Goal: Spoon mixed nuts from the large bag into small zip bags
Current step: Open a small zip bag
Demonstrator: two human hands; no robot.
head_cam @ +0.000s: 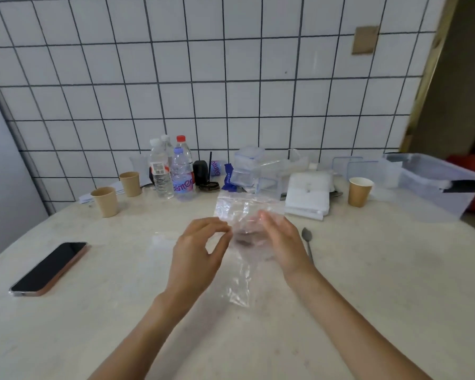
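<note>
Head view shows your left hand (200, 242) pinching and your right hand (281, 239) gripping a clear zip bag (242, 215) held between them, a limp, light, slippery film best taken by its stiffer top rim, with the spoon (307, 238) just right of your right hand.

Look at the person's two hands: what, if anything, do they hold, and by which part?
Both hold a clear plastic bag. The left hand pinches its left edge; the right hand grips its right side, partway down. The spoon lies unheld.
</note>
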